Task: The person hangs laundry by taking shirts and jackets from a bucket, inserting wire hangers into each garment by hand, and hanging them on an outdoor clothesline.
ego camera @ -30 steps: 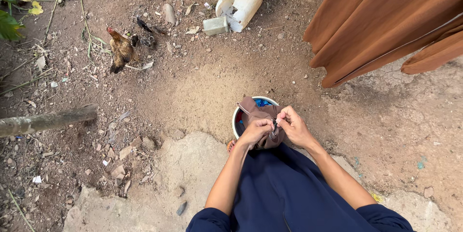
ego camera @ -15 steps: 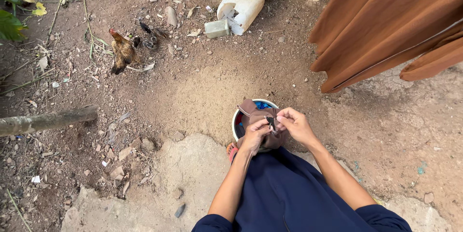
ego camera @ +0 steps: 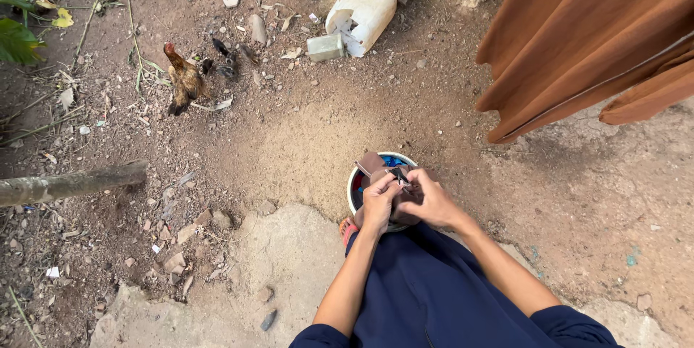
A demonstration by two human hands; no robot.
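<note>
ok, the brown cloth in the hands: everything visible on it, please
The brown cloth is a soft, dull reddish-brown fabric, bunched and folded, with a flap sticking up toward the far rim of the white bucket it is held over. The left hand and right hand both pinch it from the near side, covering its middle. Blue fabric shows in the bucket behind it. Whether it is wet cannot be told.

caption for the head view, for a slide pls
Both hands, left hand and right hand, grip a brown cloth over a bucket on dirt ground; chicken nearby.
</note>
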